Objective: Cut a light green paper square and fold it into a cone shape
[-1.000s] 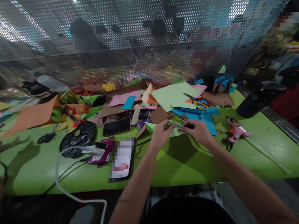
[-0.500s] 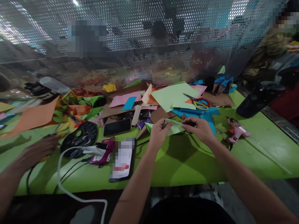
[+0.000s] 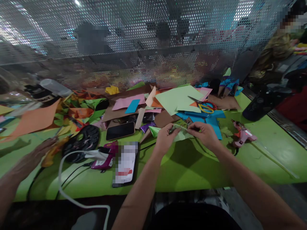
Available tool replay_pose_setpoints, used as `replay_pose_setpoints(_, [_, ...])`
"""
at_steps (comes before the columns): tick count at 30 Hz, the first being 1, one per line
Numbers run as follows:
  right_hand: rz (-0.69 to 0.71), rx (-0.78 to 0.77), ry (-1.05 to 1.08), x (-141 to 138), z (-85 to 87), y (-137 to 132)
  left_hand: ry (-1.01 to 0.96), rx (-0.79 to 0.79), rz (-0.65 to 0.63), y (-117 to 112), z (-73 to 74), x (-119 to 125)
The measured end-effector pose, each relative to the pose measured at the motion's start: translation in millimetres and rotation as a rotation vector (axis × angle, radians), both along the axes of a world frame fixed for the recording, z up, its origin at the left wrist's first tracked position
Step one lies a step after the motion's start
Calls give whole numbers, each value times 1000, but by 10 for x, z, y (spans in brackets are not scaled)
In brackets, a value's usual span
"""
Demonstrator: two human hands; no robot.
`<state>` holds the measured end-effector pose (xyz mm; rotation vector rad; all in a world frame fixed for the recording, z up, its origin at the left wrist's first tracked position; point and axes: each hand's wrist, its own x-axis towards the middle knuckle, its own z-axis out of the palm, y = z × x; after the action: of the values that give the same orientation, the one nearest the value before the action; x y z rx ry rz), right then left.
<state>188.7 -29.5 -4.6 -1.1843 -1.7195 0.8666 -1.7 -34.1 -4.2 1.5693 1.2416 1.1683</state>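
A small pale green piece of paper (image 3: 181, 134) is held between my two hands above the green table. My left hand (image 3: 166, 137) pinches its left side, and my right hand (image 3: 202, 133) grips the right edge between thumb and fingers. Just left of my left hand lies a pointed light green paper cone (image 3: 153, 131) with a brown tip below it. Beyond my hands, yellow-and-red-handled scissors (image 3: 205, 106) rest on a large pale green sheet (image 3: 176, 97). Blue paper (image 3: 214, 123) lies behind my right hand.
A pink glue gun (image 3: 243, 135) with a long glue stick and a dark tumbler (image 3: 265, 101) stand right. Left are two phones (image 3: 120, 130), a magenta power strip (image 3: 104, 158), a black round tray (image 3: 82, 140), and another person's hand (image 3: 39, 153) by an orange-yellow glue gun (image 3: 54, 151).
My hands and the pale green paper have shifted slightly right. The other person's hand has moved left, uncovering the orange-yellow glue gun.
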Motion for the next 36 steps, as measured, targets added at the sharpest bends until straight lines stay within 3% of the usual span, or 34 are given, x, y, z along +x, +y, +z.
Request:
replay_pose_setpoints(9, [29, -6, 18, -19, -23, 6, 48, 0, -95, 1, -66, 44])
replay_pose_setpoints(14, [24, -112, 61, 25, -29, 71, -78, -68, 27, 15, -23, -5])
replay_pose_setpoints(22, [-88, -59, 19, 93, 11, 104, -207, -59, 144, 88, -104, -115])
replay_pose_setpoints(36, [33, -50, -20, 74, -21, 66, -21, -41, 52, 42, -26, -59])
